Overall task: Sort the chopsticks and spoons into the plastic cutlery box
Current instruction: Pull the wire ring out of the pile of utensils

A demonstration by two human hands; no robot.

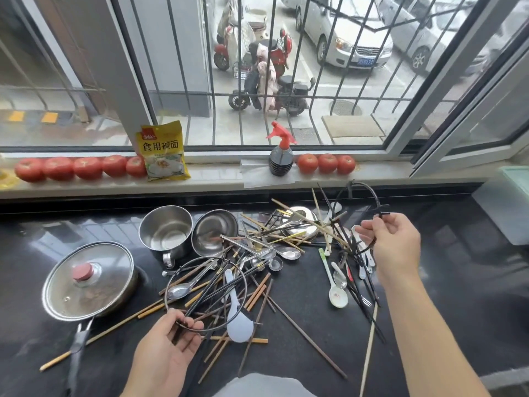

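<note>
At the bottom centre of the frame the left hand (169,339) curls its fingers round the near rim of a wire steaming ring (206,293) that lies over the heap of chopsticks (257,296) and a white rice paddle (239,325). At right of centre the right hand (396,242) pinches a dark wire rack (369,204), lifted clear above more chopsticks and white ceramic spoons (337,293). Metal spoons (289,255) lie mid-heap, just beside a steel mug (165,230) and a steel bowl (214,232); a lidded pan (88,280) sits at left. No plastic cutlery box is plainly visible; a pale green container (512,202) at the right edge may be it. The step in hand appears to be clearing both racks. Lift each straight up and slowly, so tangled sticks slide off rather than scatter, then set them aside, away from the pile. Tomatoes (86,167) line the sill beyond.
</note>
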